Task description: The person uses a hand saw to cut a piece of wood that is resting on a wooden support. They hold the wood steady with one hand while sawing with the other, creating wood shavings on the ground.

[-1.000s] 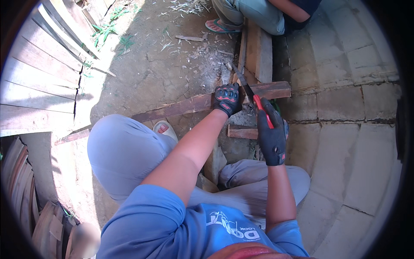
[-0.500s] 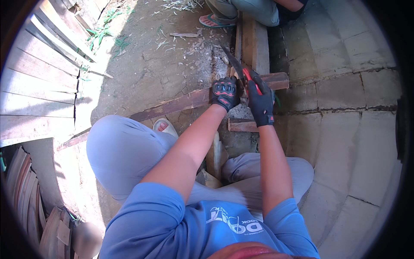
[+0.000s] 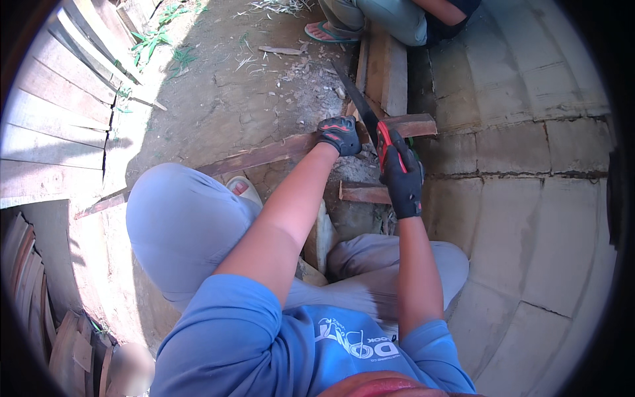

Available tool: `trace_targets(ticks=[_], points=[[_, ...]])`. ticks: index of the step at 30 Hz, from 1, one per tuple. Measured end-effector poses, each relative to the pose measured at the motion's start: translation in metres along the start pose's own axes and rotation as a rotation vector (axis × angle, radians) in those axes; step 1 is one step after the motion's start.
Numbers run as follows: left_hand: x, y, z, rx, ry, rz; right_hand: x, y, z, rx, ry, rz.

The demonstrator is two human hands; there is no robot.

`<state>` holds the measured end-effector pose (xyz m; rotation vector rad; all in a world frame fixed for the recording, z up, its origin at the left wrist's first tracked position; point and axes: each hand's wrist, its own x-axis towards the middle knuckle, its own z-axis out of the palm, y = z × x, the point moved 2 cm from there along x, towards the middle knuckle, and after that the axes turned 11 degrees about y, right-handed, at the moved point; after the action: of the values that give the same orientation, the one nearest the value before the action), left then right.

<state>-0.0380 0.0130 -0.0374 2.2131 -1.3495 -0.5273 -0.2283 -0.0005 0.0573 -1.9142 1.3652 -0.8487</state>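
A long reddish wooden plank (image 3: 264, 154) lies across the dirt, its right end resting on the edge of a stone step. My left hand (image 3: 339, 134), in a black and red glove, presses down on the plank near that end. My right hand (image 3: 401, 177), also gloved, grips the red handle of a handsaw (image 3: 362, 109). The saw's dark blade slants up and to the left, crossing the plank just right of my left hand. A short plank offcut (image 3: 365, 193) lies under my right wrist.
Another person sits at the top, a sandalled foot (image 3: 329, 32) beside upright boards (image 3: 385, 68). Stacked wooden planks (image 3: 59, 112) line the left side. Pale stone blocks (image 3: 522, 205) fill the right. Sawdust and chips litter the dirt (image 3: 245, 86).
My right hand pushed forward from the near side of the plank, driving the saw blade further up and away, and has now drawn back a little. The left hand stayed on the plank.
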Motion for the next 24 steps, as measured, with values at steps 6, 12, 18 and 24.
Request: trace_targets(ticks=[6, 12, 18, 24], points=[[0.005, -0.008, 0.002, 0.014, -0.030, -0.014, -0.088, -0.038, -0.074, -0.166, -0.060, -0.130], [0.005, -0.009, 0.000, 0.035, -0.048, 0.004, -0.155, -0.079, -0.160, -0.263, -0.016, 0.034], [0.001, -0.004, -0.014, 0.040, -0.088, 0.014, -0.157, -0.109, -0.179, -0.285, 0.000, 0.040], [0.005, -0.002, -0.005, 0.050, -0.090, 0.005, -0.131, -0.121, -0.184, -0.233, 0.078, 0.124]])
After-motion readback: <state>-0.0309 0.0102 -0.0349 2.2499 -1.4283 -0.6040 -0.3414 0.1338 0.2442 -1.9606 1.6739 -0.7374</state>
